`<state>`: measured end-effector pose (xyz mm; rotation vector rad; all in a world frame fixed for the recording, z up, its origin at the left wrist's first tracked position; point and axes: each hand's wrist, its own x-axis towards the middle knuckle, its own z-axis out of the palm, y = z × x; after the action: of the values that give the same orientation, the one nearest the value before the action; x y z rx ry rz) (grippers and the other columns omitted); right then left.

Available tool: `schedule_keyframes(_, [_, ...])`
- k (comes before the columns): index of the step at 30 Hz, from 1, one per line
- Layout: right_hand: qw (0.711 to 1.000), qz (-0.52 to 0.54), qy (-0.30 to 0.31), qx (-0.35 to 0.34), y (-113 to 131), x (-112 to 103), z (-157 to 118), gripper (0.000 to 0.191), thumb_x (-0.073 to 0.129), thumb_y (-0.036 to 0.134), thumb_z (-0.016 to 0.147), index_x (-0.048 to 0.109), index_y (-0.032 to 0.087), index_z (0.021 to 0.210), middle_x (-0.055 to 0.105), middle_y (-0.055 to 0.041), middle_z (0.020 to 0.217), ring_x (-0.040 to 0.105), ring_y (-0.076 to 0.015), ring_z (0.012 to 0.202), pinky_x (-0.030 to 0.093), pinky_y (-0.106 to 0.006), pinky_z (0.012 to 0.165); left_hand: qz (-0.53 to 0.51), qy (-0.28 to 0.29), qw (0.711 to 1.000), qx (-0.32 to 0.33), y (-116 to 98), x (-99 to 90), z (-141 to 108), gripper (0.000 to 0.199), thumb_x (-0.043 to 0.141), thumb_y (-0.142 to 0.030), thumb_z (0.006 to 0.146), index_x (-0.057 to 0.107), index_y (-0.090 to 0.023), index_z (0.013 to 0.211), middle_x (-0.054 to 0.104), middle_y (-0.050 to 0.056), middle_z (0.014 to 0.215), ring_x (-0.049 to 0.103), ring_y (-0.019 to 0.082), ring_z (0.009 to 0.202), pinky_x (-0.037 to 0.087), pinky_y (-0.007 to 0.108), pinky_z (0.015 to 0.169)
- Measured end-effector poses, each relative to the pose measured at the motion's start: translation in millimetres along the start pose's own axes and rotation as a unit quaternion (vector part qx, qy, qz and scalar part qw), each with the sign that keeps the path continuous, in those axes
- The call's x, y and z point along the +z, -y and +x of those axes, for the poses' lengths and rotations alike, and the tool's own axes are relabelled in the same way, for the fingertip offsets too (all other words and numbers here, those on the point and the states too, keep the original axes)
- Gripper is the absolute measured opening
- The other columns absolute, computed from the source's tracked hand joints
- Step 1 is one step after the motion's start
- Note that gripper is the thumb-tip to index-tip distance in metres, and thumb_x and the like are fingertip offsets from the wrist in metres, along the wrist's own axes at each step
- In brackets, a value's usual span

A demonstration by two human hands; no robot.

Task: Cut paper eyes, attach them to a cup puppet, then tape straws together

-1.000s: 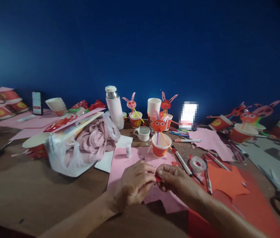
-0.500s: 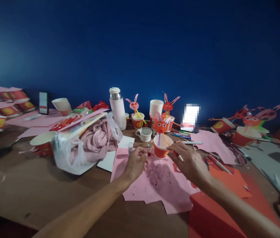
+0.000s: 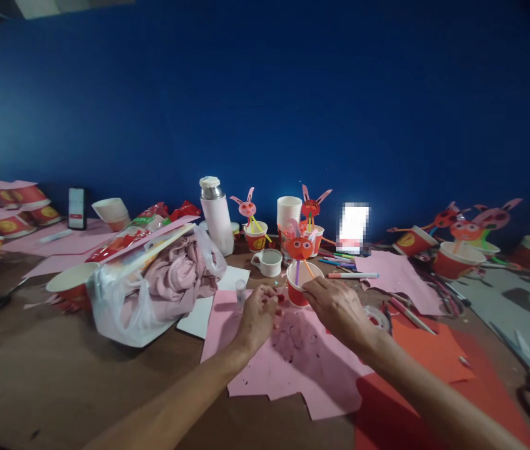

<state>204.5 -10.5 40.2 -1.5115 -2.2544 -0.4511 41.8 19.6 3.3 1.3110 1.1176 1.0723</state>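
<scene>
Left hand (image 3: 258, 317) is pinching a small red piece (image 3: 280, 299) just beside the paper cup (image 3: 295, 296). Right hand (image 3: 340, 312) is covering part of the cup's right side; whether it is gripping the cup, I cannot tell. An orange paper head (image 3: 301, 249) is showing above the cup, which is standing by the far edge of a pink sheet (image 3: 255, 369) on the counter (image 3: 82, 394).

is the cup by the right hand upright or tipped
Upright: the cup stands on its base on the pink paper, mouth facing up, with the right hand at its rim.
</scene>
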Motion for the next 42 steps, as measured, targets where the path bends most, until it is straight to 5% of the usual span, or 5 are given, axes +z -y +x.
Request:
schedule_keyframes(9, [0.999,0.04,-0.013,0.018,-7.8,-21.7,-10.3,0.021,0.042,0.02,0.087,0.059,0.016,0.076,0.061,-0.0029,0.069,0.053,-0.0128,0.059,0.028,-0.024,0.053,-0.036,0.017,0.999,-0.029,-5.1,9.8,4.1,0.004,0.049,-0.017,0.07,0.045,-0.017,0.07,0.053,-0.001,0.064,0.056,0.011,0.053,0.043,0.018,0.037])
schedule_keyframes(20, [0.998,0.032,-0.023,0.051,-13.0,-29.4,-13.0,0.023,0.04,0.021,0.087,0.06,0.015,0.078,0.062,-0.0044,0.07,0.053,-0.0126,0.057,0.025,-0.024,0.049,-0.073,0.034,0.995,-0.051,-2.6,7.5,2.3,0.007,0.049,-0.021,0.072,0.043,-0.017,0.072,0.057,0.004,0.086,0.058,0.01,0.057,0.046,0.02,0.043])
schedule_keyframes(42, [0.998,0.023,-0.016,0.048,-7.4,-26.3,-13.1,0.017,0.045,0.02,0.085,0.061,0.017,0.081,0.062,-0.003,0.071,0.054,-0.0136,0.059,0.027,-0.023,0.052,-0.062,0.035,0.997,-0.011,0.9,12.8,0.8,0.006,0.051,-0.015,0.066,0.045,-0.016,0.066,0.054,-0.002,0.056,0.052,0.009,0.045,0.043,0.019,0.04])
